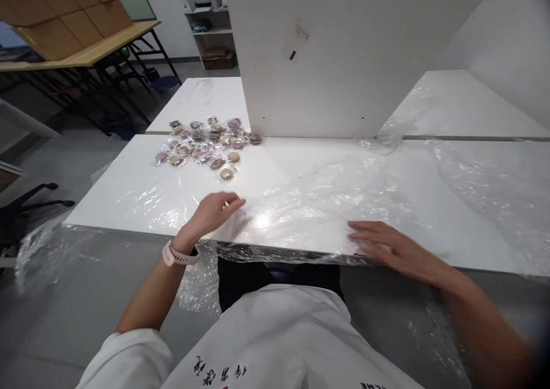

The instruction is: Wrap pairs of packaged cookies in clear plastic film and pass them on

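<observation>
Loosely curled at the centre-left of the frame, the left hand [215, 210] had thumb and fingertips close together, though I could not tell whether it pinched the glossy, crinkled clear plastic film [352, 185] spread across the centre and right; the right hand [389, 244], right of centre, lay open, fingers extended. Biscuit-like rounds [217, 162] in clear wrappers, purple, brown and tan, clustered upper left of centre on the smooth white table [275, 157], while dark brush-style characters and cut-off Latin letters marked the white T-shirt [275, 331] at the bottom.
</observation>
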`<state>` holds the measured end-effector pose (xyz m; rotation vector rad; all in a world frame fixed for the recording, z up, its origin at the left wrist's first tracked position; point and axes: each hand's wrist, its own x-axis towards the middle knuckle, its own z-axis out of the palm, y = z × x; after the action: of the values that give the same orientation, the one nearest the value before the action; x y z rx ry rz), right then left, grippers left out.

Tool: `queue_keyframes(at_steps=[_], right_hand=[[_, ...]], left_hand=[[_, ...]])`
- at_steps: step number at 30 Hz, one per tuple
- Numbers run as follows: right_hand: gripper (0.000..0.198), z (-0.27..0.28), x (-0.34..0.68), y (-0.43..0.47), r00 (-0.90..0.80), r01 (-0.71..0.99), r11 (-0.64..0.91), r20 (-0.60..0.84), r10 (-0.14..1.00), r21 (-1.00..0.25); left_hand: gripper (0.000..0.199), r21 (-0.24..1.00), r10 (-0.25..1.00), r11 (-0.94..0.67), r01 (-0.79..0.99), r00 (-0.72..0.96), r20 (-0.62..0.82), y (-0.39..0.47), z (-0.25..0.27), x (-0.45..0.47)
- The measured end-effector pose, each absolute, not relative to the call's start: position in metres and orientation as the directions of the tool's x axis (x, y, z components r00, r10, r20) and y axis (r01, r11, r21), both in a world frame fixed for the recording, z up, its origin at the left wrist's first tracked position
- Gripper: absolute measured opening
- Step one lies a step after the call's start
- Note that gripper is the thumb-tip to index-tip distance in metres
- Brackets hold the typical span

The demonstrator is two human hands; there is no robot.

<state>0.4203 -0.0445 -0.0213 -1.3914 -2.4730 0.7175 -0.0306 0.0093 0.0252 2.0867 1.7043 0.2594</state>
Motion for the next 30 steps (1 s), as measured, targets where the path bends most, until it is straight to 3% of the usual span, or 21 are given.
queue_keyframes(at_steps=[3,6,8,11,15,23,30], right_hand=[[0.040,-0.014,0.430,-0.025,-0.350,0.789,0.296,0.001,0.937,-0.538],[0.051,-0.037,0.403,0.009,-0.361,0.838,0.380,0.125,0.924,-0.391],[0.056,-0.056,0.385,0.030,-0.405,0.871,0.423,0.125,0.906,-0.248],[0.058,-0.073,0.375,0.055,-0.449,0.880,0.454,0.072,0.891,-0.138],[0.060,-0.072,0.381,0.076,-0.464,0.874,0.466,0.047,0.885,-0.140],[0.059,-0.075,0.378,0.079,-0.454,0.867,0.468,0.114,0.884,-0.172],[0.061,-0.074,0.378,0.077,-0.448,0.864,0.464,0.122,0.886,-0.194]], left_hand=[[0.052,0.324,0.989,0.035,0.945,-0.079,0.124,0.047,0.014,-0.045],[0.084,0.244,0.987,0.145,0.959,-0.158,0.037,0.088,-0.011,-0.045],[0.091,0.228,0.987,0.163,0.960,-0.156,-0.047,0.104,-0.025,-0.043],[0.082,0.206,0.997,0.062,0.977,-0.053,-0.047,0.104,-0.034,-0.040],[0.055,0.158,0.994,-0.085,0.984,0.073,0.080,0.083,-0.033,-0.041],[0.040,0.251,0.998,0.046,0.967,-0.054,0.025,0.096,-0.026,-0.074],[0.043,0.321,0.976,0.141,0.936,-0.186,0.113,0.107,-0.023,-0.091]])
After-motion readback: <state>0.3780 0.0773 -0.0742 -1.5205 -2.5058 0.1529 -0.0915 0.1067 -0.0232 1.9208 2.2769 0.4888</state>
